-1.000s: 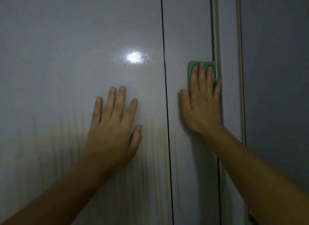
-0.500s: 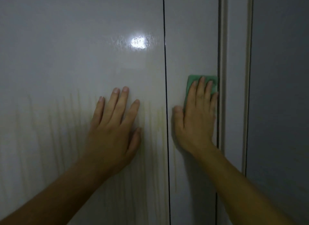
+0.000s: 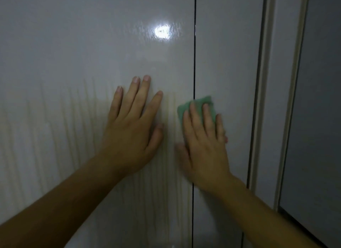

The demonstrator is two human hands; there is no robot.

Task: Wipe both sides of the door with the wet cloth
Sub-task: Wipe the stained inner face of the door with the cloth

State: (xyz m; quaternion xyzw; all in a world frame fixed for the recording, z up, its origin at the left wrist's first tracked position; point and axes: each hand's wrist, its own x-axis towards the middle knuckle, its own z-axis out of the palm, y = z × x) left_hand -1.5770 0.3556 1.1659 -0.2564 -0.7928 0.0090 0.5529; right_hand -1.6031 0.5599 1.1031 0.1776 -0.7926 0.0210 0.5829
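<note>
A glossy white door [image 3: 77, 50] fills the view, split by a thin dark vertical seam. Yellowish drip streaks run down its lower half. My left hand [image 3: 132, 126] lies flat on the wide left panel, fingers spread and pointing up. My right hand [image 3: 203, 137] presses a green cloth [image 3: 198, 104] flat against the door, straddling the seam. Only the cloth's top edge shows above my fingers; the rest is hidden under my palm.
A light-coloured door frame [image 3: 265, 100] runs vertically at the right, with a grey wall [image 3: 324, 100] beyond it. A bright light reflection [image 3: 162, 31] shines on the door above my left hand.
My right hand has slid the cloth down and to the left, from beside the frame to over the seam. My left hand has stayed flat on the left panel.
</note>
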